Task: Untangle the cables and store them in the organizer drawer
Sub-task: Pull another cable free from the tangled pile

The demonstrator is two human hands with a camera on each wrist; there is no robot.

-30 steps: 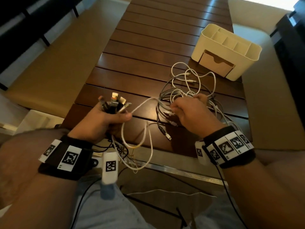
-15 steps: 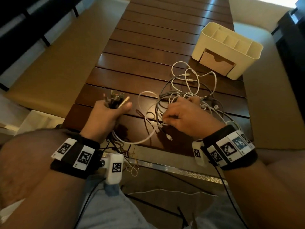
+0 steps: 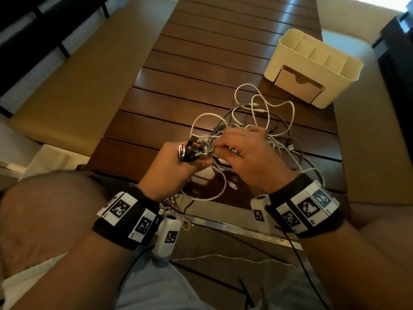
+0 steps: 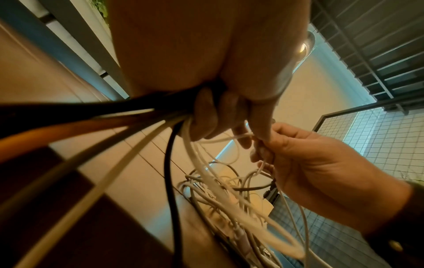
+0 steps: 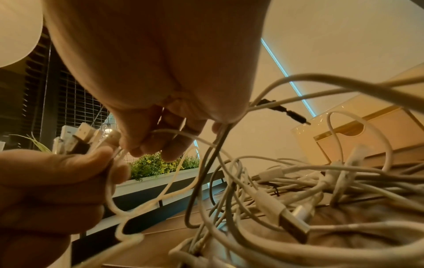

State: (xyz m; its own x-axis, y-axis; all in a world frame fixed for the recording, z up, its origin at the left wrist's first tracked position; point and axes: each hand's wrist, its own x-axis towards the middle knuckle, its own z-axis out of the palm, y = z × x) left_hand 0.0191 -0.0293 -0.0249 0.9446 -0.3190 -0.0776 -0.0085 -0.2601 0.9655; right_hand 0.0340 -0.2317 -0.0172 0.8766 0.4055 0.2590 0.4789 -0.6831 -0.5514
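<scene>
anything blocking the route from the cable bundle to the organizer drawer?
No object sits on the table between them. But the drawer of the organizer is shut, and the plugs in the left hand trail into the tangle that the right hand is picking at.

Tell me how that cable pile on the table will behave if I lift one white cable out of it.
Probably floppy: the white cable lies in loose loops. It will likely drag neighbours along, since the cable pile is interwoven. The pile looks light, so it may slide on the smooth table.
</scene>
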